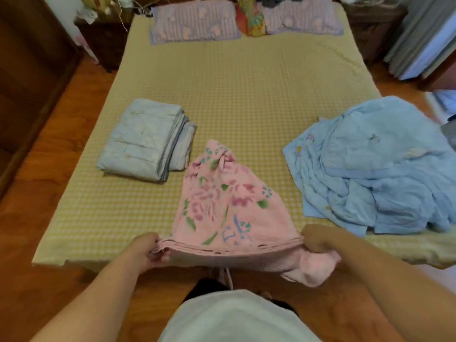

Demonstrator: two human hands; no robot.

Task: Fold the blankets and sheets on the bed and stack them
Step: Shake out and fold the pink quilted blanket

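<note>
Head view: the pink floral-print terry blanket (229,206) lies at the near edge of the yellow-and-white checked bed (246,95), between the folded pale grey-blue sheet stack (145,141) on the left and the crumpled light blue blanket (370,169) on the right, apart from both. Its far end tapers to a bunched point, while its near edge is stretched taut between the 2 hands. The left hand (150,248) pinches the left corner, fingers curled round several stacked layers of hem. The right hand (318,239) grips the right corner in a closed fist, with a loose wad of pink cloth hanging below it over the bed's edge.

The pink blanket looks soft, limp and light, with no stiffness of its own, so it will probably sag and bunch wherever it is not held under tension. The layered hems at the 2 near corners seem the best places to hold, since they give a thick, non-slip purchase. The hanging wad on the right likely needs gathering in for a square fold. The light blue blanket, bulkier and tangled, would probably need shaking out by its corners first.

2 lilac striped pillows (195,21) lie at the head of the bed.
</note>
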